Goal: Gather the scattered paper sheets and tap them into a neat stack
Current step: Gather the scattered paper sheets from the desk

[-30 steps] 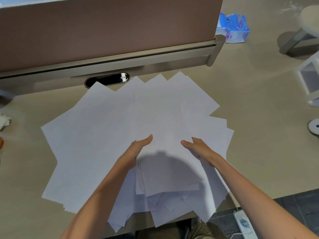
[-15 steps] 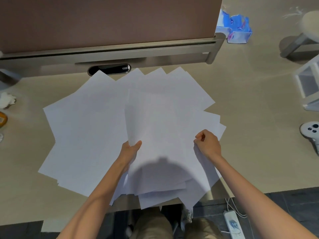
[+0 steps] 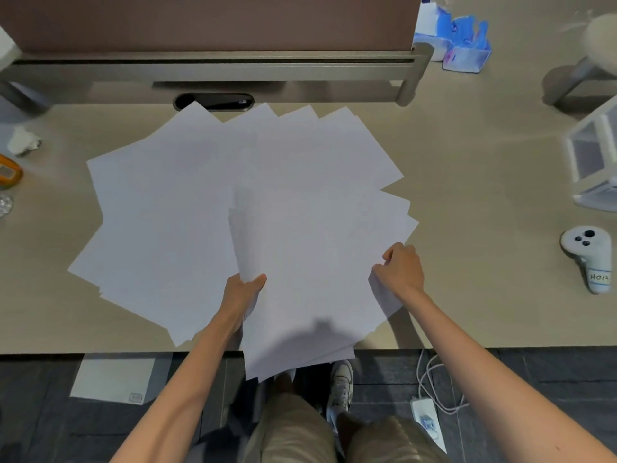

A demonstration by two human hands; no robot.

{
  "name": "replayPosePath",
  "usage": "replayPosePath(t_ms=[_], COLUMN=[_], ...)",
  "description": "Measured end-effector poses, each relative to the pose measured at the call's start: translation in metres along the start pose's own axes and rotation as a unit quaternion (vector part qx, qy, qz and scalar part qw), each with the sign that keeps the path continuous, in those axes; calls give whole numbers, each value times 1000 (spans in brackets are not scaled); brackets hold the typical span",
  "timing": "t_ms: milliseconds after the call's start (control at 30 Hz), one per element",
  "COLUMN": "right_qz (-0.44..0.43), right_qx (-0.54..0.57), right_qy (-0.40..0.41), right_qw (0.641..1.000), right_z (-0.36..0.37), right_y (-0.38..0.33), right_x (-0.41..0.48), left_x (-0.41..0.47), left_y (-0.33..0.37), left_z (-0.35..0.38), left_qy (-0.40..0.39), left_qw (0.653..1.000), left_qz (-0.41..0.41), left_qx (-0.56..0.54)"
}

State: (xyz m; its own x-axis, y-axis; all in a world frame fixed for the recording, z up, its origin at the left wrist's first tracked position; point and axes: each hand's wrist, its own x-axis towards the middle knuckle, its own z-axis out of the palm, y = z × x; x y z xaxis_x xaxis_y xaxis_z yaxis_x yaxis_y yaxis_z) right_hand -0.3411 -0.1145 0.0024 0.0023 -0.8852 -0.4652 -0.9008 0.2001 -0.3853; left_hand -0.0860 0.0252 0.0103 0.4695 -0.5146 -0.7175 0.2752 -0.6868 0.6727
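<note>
Loose white paper sheets [image 3: 160, 212] fan across beige surface [image 3: 484, 182], left half untouched. Left hand [image 3: 245, 290]: grip curled round left edge of part-gathered bundle [image 3: 300, 279] overhanging near edge, thumb on top. Right hand [image 3: 402, 267]: grip pinching bundle's right edge. Sheets likely light, floppy, slippery against one another; best held at opposite long edges, squeezed inward. Count: two hands; sheets overlap too much for exact tally, well over ten by visible corners.

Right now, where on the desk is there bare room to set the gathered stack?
Widest bare patch: the desk between the paper sheets and the white controller. A narrower strip lies front-left, between sheets and desk edge. Crowded: the middle, under sheets, and the left edge, with a crumpled tissue and orange object.
</note>
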Motion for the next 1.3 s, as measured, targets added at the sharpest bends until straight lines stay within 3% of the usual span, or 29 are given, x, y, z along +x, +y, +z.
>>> replayPosePath(t_ms=[133,200,567,700,867,1000,1167,1300], right_qz=[11,13,38,-3,-45,34,54,108], right_qx=[33,50,192,261,385,539,474,540], right_qy=[-39,-52,-156,-115,-71,-129,-124,-139], right_qw=[999,997,968,958,919,832,870,823], right_z=[-2,-2,-5,-7,-14,-9,3,8], right_y=[4,7,7,3,-20,-34,-46,-54], right_x=[-1,-1,-5,0,8,8,13,15], left_x=[-15,-19,-20,-21,-20,-16,-13,-11], left_y=[-7,-10,-20,-20,-24,-30,-33,-31], left_z=[9,14,29,24,23,21,12,8], left_qy=[121,146,109,97,91,91,82,64], left_qw=[989,984,991,994,995,996,995,994], left_qz=[29,32,19,11,22,20,32,47], left_qx=[80,100,73,48,18,-11,-47,-70])
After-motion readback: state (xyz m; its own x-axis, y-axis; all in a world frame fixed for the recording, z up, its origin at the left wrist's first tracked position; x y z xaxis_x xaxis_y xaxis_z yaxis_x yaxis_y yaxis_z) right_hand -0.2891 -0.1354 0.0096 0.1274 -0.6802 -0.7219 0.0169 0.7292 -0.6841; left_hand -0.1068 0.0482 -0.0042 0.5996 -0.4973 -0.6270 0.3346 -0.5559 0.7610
